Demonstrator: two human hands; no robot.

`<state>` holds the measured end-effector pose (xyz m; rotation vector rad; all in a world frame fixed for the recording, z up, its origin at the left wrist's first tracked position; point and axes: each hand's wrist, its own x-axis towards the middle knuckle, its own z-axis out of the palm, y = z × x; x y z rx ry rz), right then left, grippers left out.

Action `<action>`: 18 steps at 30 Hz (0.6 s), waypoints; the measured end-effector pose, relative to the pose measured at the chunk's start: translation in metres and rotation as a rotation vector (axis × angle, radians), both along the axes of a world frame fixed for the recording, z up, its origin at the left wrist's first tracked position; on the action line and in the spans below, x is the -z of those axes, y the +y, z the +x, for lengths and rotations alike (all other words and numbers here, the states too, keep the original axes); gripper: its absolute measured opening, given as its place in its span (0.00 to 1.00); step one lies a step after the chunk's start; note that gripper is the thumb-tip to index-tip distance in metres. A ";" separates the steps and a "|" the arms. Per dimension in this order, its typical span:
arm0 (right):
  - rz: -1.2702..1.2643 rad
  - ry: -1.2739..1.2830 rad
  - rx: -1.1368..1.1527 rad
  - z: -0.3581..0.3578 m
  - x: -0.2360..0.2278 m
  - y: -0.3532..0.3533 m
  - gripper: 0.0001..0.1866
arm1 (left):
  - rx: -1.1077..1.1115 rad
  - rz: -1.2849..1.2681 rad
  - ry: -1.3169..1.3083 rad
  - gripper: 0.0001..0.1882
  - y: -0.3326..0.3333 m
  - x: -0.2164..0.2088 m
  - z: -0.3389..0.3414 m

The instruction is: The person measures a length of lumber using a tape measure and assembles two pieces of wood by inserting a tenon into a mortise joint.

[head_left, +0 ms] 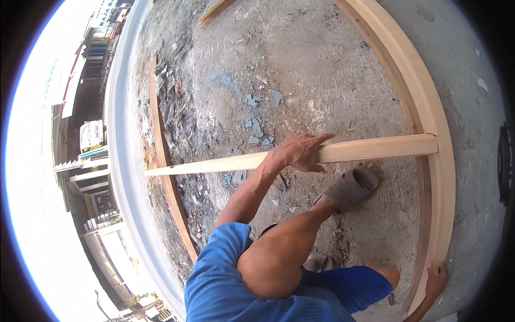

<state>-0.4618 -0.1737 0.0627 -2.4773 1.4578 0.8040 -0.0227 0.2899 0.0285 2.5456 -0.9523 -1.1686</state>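
A pale wooden crosspiece (375,149) runs left to right in front of me. Its right end meets the inner side of a long wooden beam (443,182), with a thin dark gap showing at the top of the joint. The far left end lies across a brown timber (170,188) on the ground. My left hand (302,152) straddles the crosspiece, thumb on the near side and fingers over the far side. At the lower right, my right hand (437,282) grips the near part of the long beam, close to a small dark slot; some of its fingers are hidden.
My sandalled foot (351,190) stands on rough concrete just nearer than the crosspiece. Grey-blue chips (256,127) and debris litter the ground. Another piece of wood (216,12) lies at the far edge. A pale kerb (120,161) and buildings are on the left.
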 end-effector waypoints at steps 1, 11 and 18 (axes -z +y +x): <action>0.025 0.056 -0.019 0.022 -0.001 0.002 0.32 | -0.020 0.060 0.036 0.54 0.031 0.005 0.003; -0.098 -0.200 -0.137 0.119 0.059 0.019 0.33 | -0.419 0.052 0.146 0.48 0.084 0.011 -0.040; 0.040 -0.435 -0.286 0.144 0.060 0.030 0.29 | -0.848 -0.125 0.415 0.34 -0.114 0.065 -0.130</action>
